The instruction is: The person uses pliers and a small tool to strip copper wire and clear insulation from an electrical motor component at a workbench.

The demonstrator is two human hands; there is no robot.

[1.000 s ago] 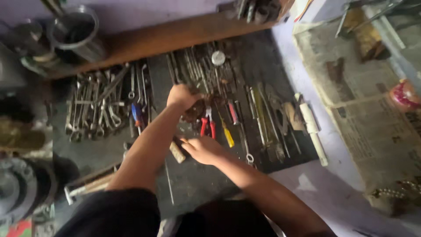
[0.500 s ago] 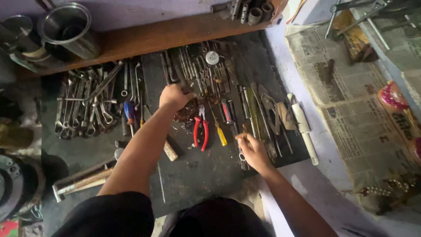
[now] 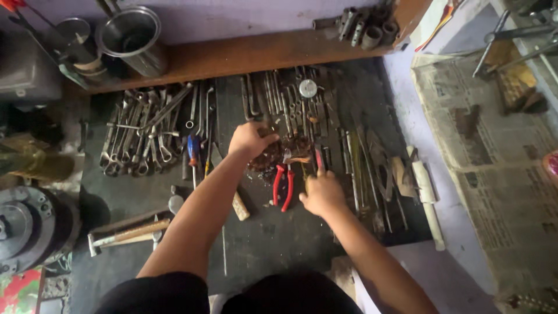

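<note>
My left hand rests with curled fingers on a small heap of rusty brown parts in the middle of a dark mat covered with hand tools. My right hand is closed around a thin tool with a dark red handle, just right of red-handled pliers lying on the mat. What the left fingers hold is hidden.
Several spanners lie at the left, a blue-handled screwdriver beside them. Long files and rods lie at the right. A hammer is near left. A steel pot stands on a wooden board. Newspaper covers the right floor.
My right hand moved from the long tools at the right back toward the middle and closed on the thin tool beside the pliers. The left hand stayed on the rusty heap.
</note>
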